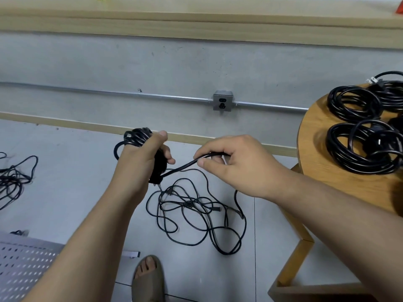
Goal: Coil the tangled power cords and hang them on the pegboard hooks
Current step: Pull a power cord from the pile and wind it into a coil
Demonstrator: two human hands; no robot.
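- Left grip: your left hand (pixel 139 155) is closed round a part-wound coil (pixel 137 136) of black cord, thumb on top. The loops stand roughly upright and stick out past the fist toward the wall.
- Right grip: your right hand (pixel 235 164) pinches the same cord's free run (pixel 181 166) between thumb and curled fingers.
- Free run: taut between both grips, its long axis slanting from low at the left fist up to the right hand.
- Floor tangle (pixel 196 214): loose loops below the hands, not yet wound; probably the rest of this cord.
- Second tangle (pixel 13 182): far left on the floor, untouched.
- Bench (pixel 316 153): several finished coils (pixel 357 138) lie flat on it, at right.
- Perforated panel (pixel 21 264): lower left, no cord on the part in view. By this showing, all the hanging remains.
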